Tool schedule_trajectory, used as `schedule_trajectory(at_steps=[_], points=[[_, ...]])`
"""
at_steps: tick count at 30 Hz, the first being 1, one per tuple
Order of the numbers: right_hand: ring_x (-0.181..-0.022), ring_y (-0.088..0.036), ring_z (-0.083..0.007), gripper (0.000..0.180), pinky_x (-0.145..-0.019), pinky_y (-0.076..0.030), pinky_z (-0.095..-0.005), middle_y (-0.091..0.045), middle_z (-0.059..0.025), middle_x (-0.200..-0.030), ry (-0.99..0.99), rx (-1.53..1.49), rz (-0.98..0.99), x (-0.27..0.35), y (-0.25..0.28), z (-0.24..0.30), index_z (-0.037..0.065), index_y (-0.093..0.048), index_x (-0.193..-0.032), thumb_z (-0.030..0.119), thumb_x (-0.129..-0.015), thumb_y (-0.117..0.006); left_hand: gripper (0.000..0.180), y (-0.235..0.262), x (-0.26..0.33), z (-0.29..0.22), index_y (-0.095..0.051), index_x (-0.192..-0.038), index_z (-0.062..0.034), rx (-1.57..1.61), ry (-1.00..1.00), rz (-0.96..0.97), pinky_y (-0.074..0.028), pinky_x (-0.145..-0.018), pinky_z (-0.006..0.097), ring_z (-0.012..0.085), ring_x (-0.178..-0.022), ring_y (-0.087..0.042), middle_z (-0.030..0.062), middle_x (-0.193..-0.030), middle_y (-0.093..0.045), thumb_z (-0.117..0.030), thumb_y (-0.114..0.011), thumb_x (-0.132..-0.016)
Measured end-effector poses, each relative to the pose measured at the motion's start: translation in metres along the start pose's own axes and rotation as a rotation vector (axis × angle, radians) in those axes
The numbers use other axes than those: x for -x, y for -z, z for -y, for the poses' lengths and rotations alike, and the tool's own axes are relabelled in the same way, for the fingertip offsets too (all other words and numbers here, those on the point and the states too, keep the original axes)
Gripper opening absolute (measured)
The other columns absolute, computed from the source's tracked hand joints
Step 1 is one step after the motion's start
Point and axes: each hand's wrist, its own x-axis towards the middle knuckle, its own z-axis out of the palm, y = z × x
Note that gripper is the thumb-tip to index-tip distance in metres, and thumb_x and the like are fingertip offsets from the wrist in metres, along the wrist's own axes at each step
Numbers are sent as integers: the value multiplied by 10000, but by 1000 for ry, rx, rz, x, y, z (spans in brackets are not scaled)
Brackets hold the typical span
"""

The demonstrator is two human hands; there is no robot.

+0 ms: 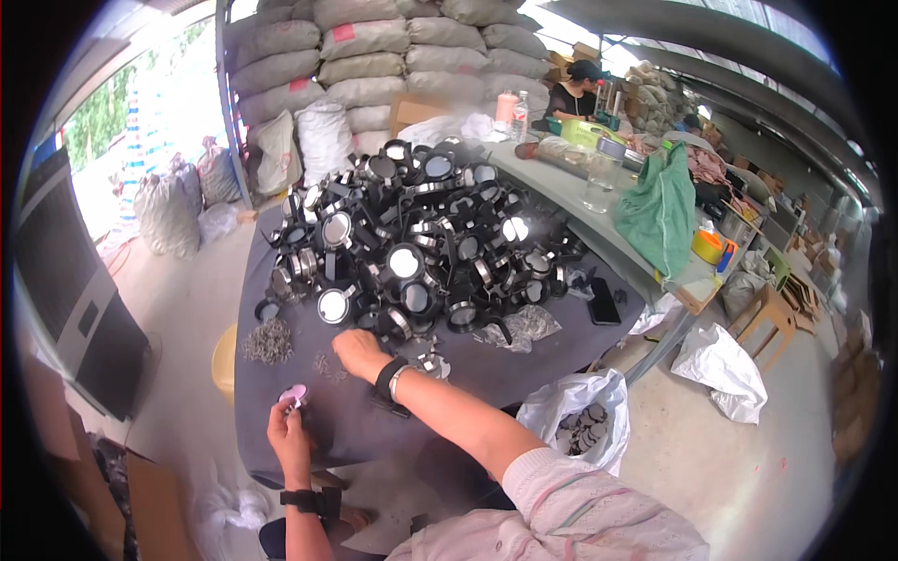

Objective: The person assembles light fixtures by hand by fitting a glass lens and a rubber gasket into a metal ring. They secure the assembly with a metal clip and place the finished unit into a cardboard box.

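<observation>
Pink disc [293, 395] pinched in the left hand's [287, 432] fingers, up near the front-left corner of the counter [254, 411], with dark cloth stretching around it; over to the right hand [358, 353], fingers curled low beside scattered metal bits [327, 370], and whether they grasp one, nobody can tell; beyond, the heap of black-and-silver round parts [412, 234] crowds the far edge, leaving working room along the near side

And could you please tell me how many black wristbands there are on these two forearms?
2: one black wristband behind the left hand, which holds a pink disc; another behind the right hand.
</observation>
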Motion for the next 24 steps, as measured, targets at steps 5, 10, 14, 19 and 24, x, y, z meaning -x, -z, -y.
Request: schedule_trajectory(at_steps=[5, 10, 14, 19, 24], points=[[-783, -655, -361, 106, -683, -523, -456, -659, -182, -791, 166, -94, -69, -3, 4, 11, 58, -673, -746, 87, -738, -572, 208, 25, -2, 23, -631, -1047, -38, -178, -123, -75, -317, -428, 203, 13, -503, -415, -32, -685, -540, -63, -500, -888], [-755, -624, -376, 70, -645, -475, -475, -641, -167, -742, 198, -283, -76, -1, 16, -33, 73, -631, -743, 140, -724, -638, 222, -6, -6, 0, -608, -1117, -72, -51, 34, -16, -361, -391, 218, 57, -449, -452, -20, -623, -514, -122, -556, -907], [-566, -617, -200, 23, -516, -473, -354, -618, -91, -648, -119, -804, 24, -8, 6, -30, 28, -626, -767, 49, -767, -633, 187, 2, -7, 8, -609, -1077, -52, 29, 27, -16, -370, -383, 220, 56, -426, -456, -10, -614, -527, -107, -544, -911], [-540, -600, -120, 32, -493, -504, -252, -608, -48, -674, -173, -1109, 110, 3, 28, 13, 6, -617, -833, 21, -812, -599, 189, 13, -1, 6, -609, -1081, -51, -16, 53, -51, -387, -385, 216, 52, -426, -461, -12, -642, -538, -106, -524, -921], [-631, -615, -106, 34, -516, -503, -252, -616, -50, -702, 173, -647, -69, 16, 26, 31, -3, -614, -851, 23, -833, -601, 201, 7, 0, 0, -608, -1089, -49, 9, 55, -5, -405, -389, 215, 44, -439, -460, -36, -627, -514, -117, -514, -926]])
